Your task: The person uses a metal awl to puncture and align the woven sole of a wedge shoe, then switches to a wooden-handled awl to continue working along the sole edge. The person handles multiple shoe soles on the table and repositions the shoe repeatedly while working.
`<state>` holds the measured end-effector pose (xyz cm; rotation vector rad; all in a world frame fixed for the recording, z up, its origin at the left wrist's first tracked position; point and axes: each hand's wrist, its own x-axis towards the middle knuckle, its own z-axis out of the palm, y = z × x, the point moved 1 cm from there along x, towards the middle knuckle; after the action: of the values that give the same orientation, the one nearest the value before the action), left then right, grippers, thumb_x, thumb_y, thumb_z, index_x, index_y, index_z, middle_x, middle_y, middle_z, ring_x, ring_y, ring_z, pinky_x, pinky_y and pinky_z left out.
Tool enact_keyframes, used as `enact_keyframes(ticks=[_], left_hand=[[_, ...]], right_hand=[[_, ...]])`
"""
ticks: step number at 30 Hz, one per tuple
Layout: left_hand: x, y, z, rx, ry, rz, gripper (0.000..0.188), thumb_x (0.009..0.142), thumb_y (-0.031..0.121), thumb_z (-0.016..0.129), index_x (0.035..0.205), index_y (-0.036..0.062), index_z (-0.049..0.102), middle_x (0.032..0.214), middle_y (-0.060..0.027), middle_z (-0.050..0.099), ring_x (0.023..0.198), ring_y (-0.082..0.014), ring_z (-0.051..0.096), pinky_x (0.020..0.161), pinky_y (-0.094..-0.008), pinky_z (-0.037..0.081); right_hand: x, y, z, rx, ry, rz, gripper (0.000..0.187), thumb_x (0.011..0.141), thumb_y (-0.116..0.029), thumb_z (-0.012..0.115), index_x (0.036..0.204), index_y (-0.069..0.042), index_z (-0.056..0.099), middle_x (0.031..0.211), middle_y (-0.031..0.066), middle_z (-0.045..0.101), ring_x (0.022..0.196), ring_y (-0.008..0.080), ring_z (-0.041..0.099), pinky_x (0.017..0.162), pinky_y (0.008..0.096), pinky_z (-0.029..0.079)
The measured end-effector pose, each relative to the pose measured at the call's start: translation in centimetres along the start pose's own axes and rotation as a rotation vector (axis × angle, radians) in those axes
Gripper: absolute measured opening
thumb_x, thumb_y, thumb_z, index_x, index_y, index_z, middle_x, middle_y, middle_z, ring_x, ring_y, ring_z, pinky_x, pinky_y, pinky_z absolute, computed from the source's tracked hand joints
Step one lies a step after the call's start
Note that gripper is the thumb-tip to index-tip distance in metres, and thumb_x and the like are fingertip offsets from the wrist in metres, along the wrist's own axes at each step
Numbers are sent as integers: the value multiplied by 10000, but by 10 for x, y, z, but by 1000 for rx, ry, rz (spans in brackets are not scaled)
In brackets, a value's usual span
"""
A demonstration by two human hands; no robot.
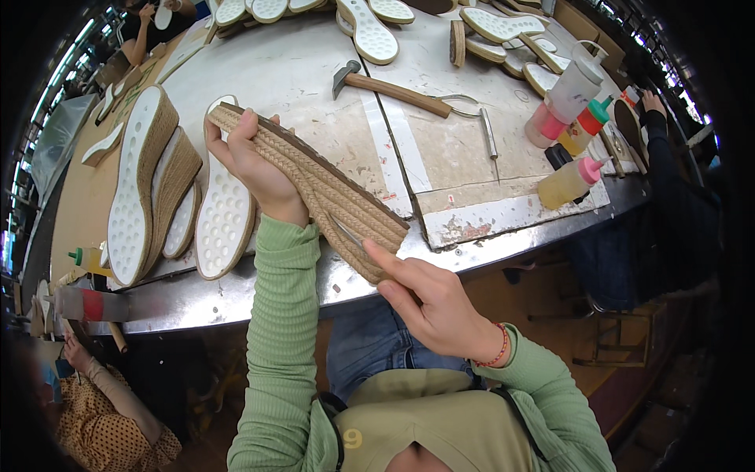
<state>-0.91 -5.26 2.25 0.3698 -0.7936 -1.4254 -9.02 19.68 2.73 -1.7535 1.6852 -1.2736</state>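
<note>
My left hand is wrapped around the narrow end of a wedge sole covered in tan braided jute with a dark brown bottom. It is tilted above the table's front edge, its thick heel end toward my right hand. My right hand is closed at the heel, index finger and thumb by the braid. A thin shiny metal tool reaches from the index fingertip to a slit between the braid rows; the rest of it is hidden in my hand. More wedge soles with white dimpled tops stand to the left.
A hammer and a thin spike tool lie ahead on the worn white tabletop. Squeeze bottles stand at the right. More soles are piled at the back. Other people sit at left and right.
</note>
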Motion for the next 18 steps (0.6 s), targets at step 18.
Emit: enact_keyframes(ticks=[18], left_hand=[[-12,11,19,122,123,135,604,863,176,547,1378,18,275,1121,-108,482,1027,-192,502,929,-328,425]], right_hand=[[0,-9,0,-273,-80,20,527,906,-109,600,1413,-97,454,691,130,489,494,244,522,483,360,466]])
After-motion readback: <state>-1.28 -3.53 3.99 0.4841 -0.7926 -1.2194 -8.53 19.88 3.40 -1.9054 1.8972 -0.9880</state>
